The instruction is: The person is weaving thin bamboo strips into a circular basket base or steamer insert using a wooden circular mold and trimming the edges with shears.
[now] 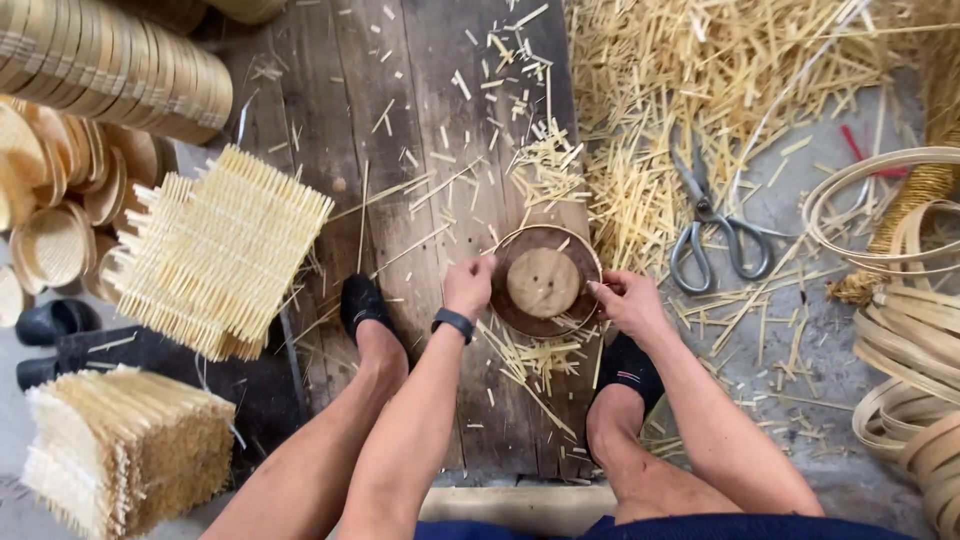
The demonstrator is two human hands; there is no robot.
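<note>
Both knees frame the view; at 9 o'clock lie bamboo mats (pixel 215 250). Left hand (pixel 468 285) and right hand (pixel 628 303), fingers pinching, hold the round hoop frame (pixel 545 282) at centre. Thin strips could slip or splinter. Scissors (pixel 715 232) lie at 2 o'clock, beside the plank floor (pixel 400 120) under scraps.

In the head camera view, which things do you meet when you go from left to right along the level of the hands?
Stack of woven bamboo mats → left hand → round bamboo ring on its wooden mould → right hand → scissors → coiled bamboo strips.
</note>
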